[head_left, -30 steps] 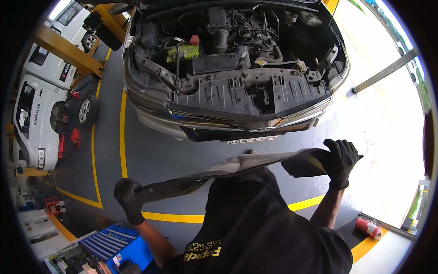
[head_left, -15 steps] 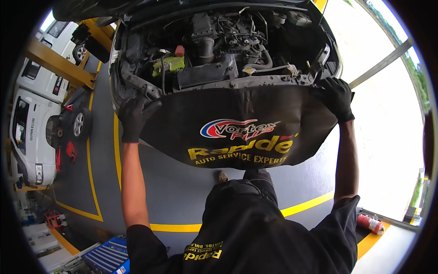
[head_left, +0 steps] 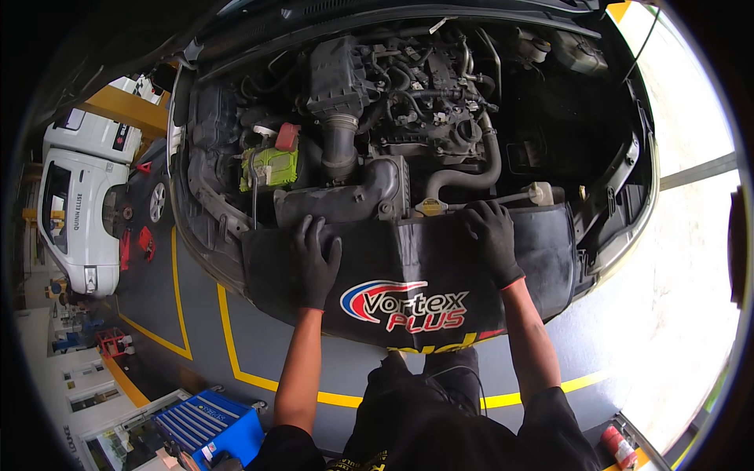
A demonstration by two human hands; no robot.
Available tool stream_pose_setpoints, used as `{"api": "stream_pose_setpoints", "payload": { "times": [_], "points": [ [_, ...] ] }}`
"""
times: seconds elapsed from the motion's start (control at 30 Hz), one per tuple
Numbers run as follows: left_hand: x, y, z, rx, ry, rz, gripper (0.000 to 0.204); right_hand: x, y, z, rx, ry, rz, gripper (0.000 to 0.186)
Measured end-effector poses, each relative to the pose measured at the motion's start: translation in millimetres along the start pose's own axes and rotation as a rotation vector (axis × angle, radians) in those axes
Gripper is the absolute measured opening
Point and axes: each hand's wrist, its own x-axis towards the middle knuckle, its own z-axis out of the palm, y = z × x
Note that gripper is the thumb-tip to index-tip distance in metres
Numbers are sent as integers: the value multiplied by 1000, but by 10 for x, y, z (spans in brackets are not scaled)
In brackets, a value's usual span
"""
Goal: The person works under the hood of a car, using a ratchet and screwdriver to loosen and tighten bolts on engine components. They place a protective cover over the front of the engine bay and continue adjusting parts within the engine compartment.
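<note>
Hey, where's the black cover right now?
In the head view, the black cover is near the centre, draped over the front edge of the engine bay, with the left hand and right hand on it.

There is one left hand and one right hand, so two gloved hands. One black cover, one engine. Left of the engine, one yellow-green boxy part and one red cap. On the left floor, one wheel; near left, one blue tool cabinet; near right, one red cylinder.

cover across car front, battery left of engine
</note>
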Motion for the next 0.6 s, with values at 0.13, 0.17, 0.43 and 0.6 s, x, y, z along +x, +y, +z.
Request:
{"api": "stream_pose_setpoints", "payload": {
  "times": [0.13,0.17,0.43,0.6],
  "points": [
    [-103,-88,-45,-1,56,-133,39,822,-148,46,242,29,-42,12],
    [-137,-101,-70,5,102,-157,36,1026,-161,130,268,40,-65,13],
    [1483,722,115,-62,328,-157,23,1938,326,734,294,-108,28,20],
    [3018,736,655,-333,187,85,36,1818,191,858,338,-174,89,26]
  ]
}}
